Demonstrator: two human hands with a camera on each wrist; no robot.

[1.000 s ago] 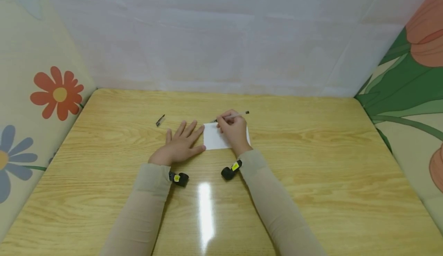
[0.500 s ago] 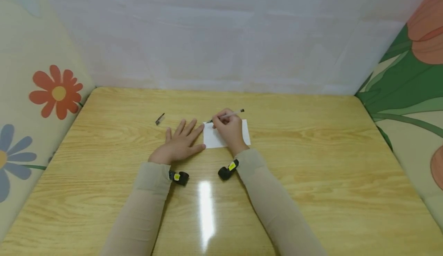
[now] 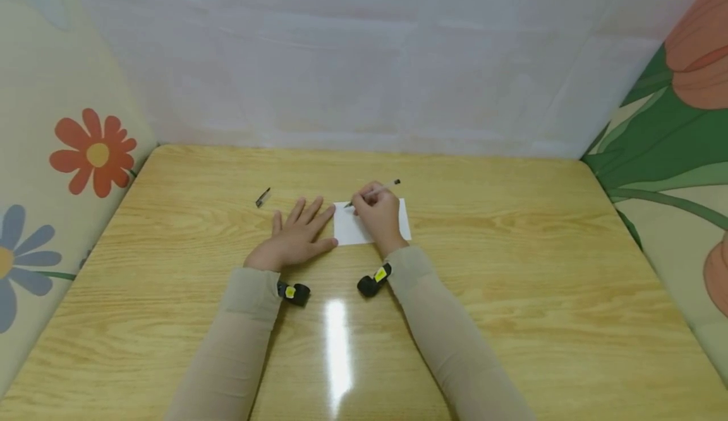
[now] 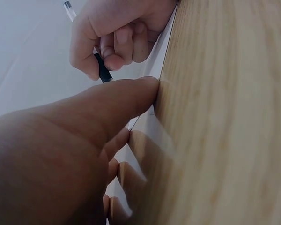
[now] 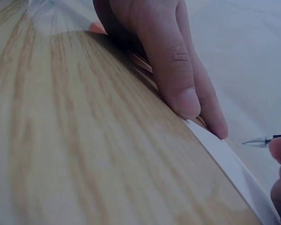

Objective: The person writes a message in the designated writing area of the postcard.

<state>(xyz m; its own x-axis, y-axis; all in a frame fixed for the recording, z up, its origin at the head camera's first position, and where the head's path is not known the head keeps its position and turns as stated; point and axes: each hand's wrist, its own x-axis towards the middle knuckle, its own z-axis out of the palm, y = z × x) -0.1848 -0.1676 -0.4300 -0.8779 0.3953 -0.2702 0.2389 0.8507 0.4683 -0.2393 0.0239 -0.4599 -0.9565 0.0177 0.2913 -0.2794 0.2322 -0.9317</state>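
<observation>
A small white sheet of paper (image 3: 352, 231) lies on the wooden table. My left hand (image 3: 292, 241) is spread flat, its thumb and index fingertips at the paper's left edge. With thumb and fingers curled, my right hand (image 3: 380, 213) pinches a pen (image 3: 387, 186) over the paper's upper part. The pen has a clear barrel and a dark end; its tip points left and down. In the right wrist view the silver pen tip (image 5: 257, 142) shows close over the sheet. The left wrist view has the pen's dark grip (image 4: 102, 69) between the right fingers.
A pen cap (image 3: 263, 198) lies on the table (image 3: 512, 250), beyond the left hand. Behind the table hangs a white cloth (image 3: 364, 61). Flower-patterned panels stand at both sides. Each wrist wears a small black camera.
The right hand with the pen has shifted left over the paper, and the pen tip has then come slightly nearer and right. The left hand stays in place.
</observation>
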